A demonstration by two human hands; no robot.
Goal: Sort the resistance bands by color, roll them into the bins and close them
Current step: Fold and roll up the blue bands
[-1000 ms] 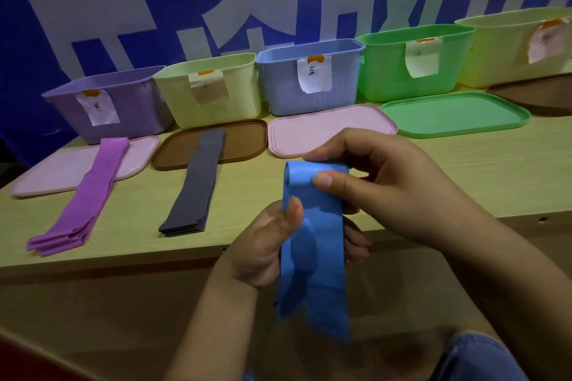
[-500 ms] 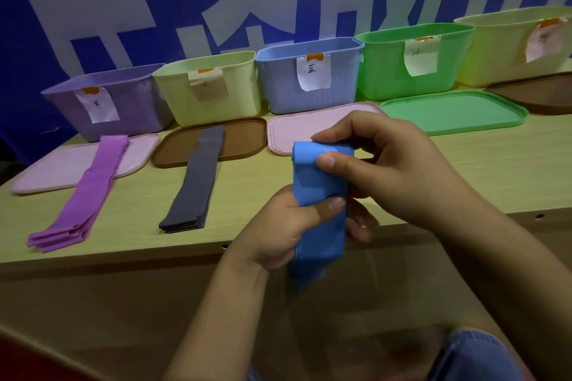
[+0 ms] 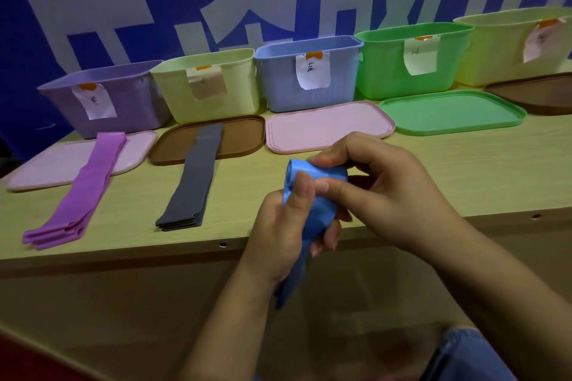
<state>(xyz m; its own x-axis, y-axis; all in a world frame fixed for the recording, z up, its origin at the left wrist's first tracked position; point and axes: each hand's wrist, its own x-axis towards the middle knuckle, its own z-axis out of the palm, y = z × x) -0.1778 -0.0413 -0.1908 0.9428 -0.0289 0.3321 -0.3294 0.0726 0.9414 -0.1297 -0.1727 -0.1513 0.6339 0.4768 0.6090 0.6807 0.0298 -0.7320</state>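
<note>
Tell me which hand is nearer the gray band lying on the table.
Left. The left hand grips the blue band just right of the gray band, apart from it. The right hand pinches the roll's top from farther right.

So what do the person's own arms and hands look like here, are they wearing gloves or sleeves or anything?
No gloves. The left hand and the right hand are bare, with short, unpainted nails and no rings showing. Both forearms are bare too: no sleeve, watch or bracelet appears on the parts in view. The only clothing visible is a patch of blue denim at the bottom right corner, probably the person's leg.
</note>
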